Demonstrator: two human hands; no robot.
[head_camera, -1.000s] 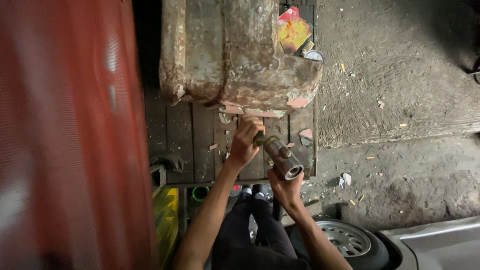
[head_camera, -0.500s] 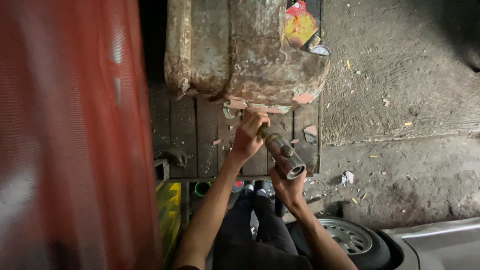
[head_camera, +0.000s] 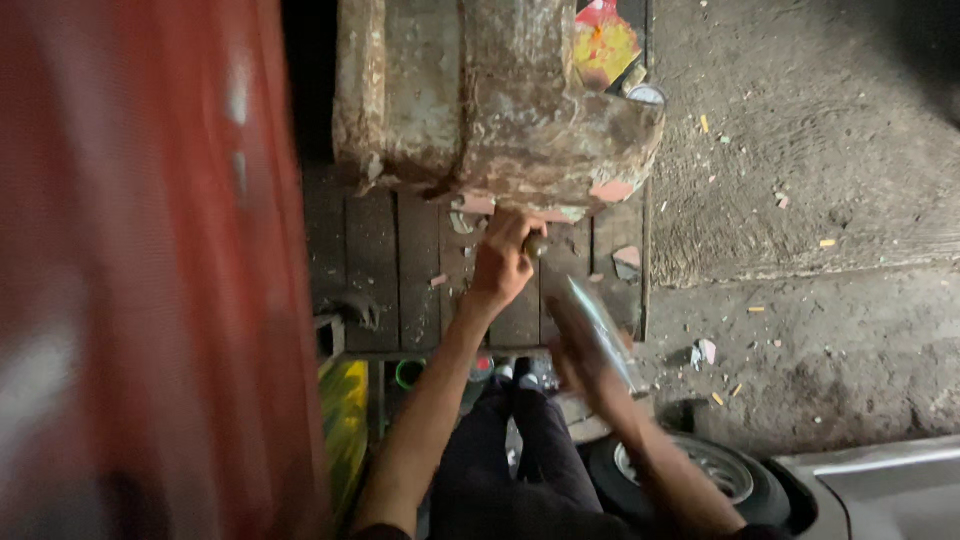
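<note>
Both hands closed: left hand steadying small tool on rusty block, right hand gripping blurred metal cylinder; best struck squarely

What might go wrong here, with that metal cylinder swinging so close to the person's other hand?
The right hand holds a blurred metal cylinder, seemingly mid-swing, near the left hand, which grips a small tool against the rusty metal block. A miss could strike the left fingers. Chips could fly off the flaking block; fragments already lie on the wooden boards. The tool might also slip off the block.
</note>
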